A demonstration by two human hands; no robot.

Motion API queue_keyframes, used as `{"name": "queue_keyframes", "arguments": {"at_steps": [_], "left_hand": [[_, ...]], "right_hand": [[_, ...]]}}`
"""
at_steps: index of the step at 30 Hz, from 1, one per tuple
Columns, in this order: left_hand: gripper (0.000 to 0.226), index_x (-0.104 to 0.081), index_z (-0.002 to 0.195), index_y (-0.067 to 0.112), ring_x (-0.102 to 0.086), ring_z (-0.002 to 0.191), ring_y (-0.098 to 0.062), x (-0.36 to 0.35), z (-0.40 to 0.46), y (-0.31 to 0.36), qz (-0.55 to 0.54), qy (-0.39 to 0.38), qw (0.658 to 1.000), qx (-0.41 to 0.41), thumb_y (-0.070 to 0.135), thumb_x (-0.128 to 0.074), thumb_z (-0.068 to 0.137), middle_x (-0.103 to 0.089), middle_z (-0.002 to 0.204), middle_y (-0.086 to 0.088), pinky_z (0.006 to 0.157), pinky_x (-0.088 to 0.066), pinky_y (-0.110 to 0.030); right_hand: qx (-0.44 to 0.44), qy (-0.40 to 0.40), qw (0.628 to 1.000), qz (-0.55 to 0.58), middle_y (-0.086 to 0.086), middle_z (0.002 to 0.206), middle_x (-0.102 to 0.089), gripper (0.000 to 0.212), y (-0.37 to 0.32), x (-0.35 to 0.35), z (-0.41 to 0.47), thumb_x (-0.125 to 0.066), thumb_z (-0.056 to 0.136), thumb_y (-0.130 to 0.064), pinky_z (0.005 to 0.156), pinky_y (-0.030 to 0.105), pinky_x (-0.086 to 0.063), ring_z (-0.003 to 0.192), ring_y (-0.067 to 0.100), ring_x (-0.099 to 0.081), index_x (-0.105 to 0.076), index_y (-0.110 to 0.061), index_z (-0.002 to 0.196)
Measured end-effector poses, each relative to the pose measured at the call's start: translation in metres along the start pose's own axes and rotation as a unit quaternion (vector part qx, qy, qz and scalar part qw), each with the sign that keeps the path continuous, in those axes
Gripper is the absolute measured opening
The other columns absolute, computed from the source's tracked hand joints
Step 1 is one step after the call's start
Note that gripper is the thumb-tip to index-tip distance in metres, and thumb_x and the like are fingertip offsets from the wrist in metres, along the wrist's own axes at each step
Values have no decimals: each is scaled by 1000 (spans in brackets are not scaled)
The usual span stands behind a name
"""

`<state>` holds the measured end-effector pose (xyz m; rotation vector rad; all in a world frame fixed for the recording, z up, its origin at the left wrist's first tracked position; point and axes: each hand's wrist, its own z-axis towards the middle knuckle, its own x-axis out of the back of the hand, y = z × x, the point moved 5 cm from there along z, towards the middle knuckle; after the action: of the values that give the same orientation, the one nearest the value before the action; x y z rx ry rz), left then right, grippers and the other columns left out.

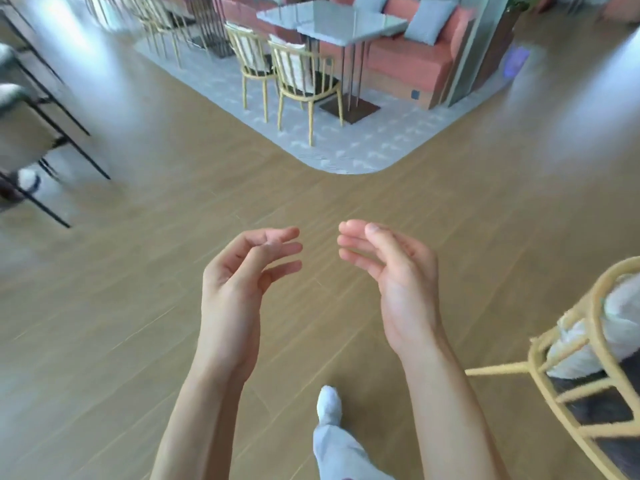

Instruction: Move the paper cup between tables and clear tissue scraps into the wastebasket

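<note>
Head view, hands: left hand (242, 271) and right hand (394, 271) loosely curled, holding nothing
Chair (588, 362): near on the right; a leg could snag the stride
Tables (332, 20): far ahead; cup, scraps and wastebasket unseen, so the walk may head wrong

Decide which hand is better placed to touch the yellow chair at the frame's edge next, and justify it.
Right, probably. The right hand is empty with relaxed fingers and nearer the yellow chair at the lower right. The left hand, also empty, would have to cross the body.
</note>
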<state>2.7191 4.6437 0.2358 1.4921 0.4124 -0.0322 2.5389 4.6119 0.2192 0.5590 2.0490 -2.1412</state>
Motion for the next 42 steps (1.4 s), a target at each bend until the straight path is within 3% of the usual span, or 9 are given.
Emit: {"name": "queue_keyframes", "arguments": {"at_steps": [5, 10, 20, 28, 34, 38, 42], "left_hand": [[16, -74, 89, 14, -73, 107, -32, 29, 100, 22, 1, 94, 994, -62, 15, -58, 87, -75, 114, -18, 83, -59, -34], [17, -75, 93, 15, -73, 106, -31, 52, 192, 62, 4, 140, 982, -127, 14, -58, 89, -76, 111, -15, 85, -58, -35], [20, -73, 101, 12, -73, 102, -28, 140, 338, 52, -1, 249, 961, -121, 18, -57, 92, -76, 112, -12, 84, -58, -34], [21, -77, 88, 22, -75, 97, -28, 213, 545, 63, -21, 241, 962, -130, 17, -57, 92, -78, 109, -11, 82, -57, -33], [19, -75, 94, 17, -74, 101, -30, 238, 694, 102, -5, 187, 973, -135, 16, -56, 93, -77, 110, -11, 83, -57, -32], [18, -75, 95, 15, -74, 102, -31, 255, 779, 100, 4, 175, 977, -122, 18, -57, 94, -77, 110, -10, 84, -57, -34], [19, -76, 93, 18, -73, 104, -32, 278, 870, 87, 11, 181, 977, -112, 18, -57, 93, -77, 111, -9, 86, -56, -35]], "right_hand": [[-6, -71, 997, 18, 10, 99, -80, 22, 15, -75, 106, -61, 88, -20, 82, 32, -60, 95, 27, -76, -82, -16, 82], [-5, -135, 990, 27, 12, 102, -79, 22, 16, -151, 198, -60, 90, -19, 83, 34, -60, 98, 31, -75, -81, -16, 85], [-57, -248, 967, -10, 14, 102, -79, 21, 94, -292, 324, -60, 91, -19, 80, 32, -60, 96, 31, -75, -81, -16, 88], [-44, -238, 969, -48, 14, 103, -79, 22, 153, -422, 488, -56, 101, -7, 81, 34, -59, 98, 31, -75, -78, -10, 95], [-29, -201, 979, -20, 14, 103, -79, 20, 158, -515, 598, -60, 90, -18, 78, 30, -60, 96, 31, -75, -79, -16, 88], [-27, -187, 982, -15, 15, 102, -79, 18, 177, -555, 665, -59, 95, -12, 79, 32, -60, 94, 30, -76, -77, -9, 95], [-35, -180, 983, -18, 16, 101, -79, 20, 209, -596, 738, -60, 89, -18, 78, 31, -61, 93, 31, -76, -76, -8, 95]]}}
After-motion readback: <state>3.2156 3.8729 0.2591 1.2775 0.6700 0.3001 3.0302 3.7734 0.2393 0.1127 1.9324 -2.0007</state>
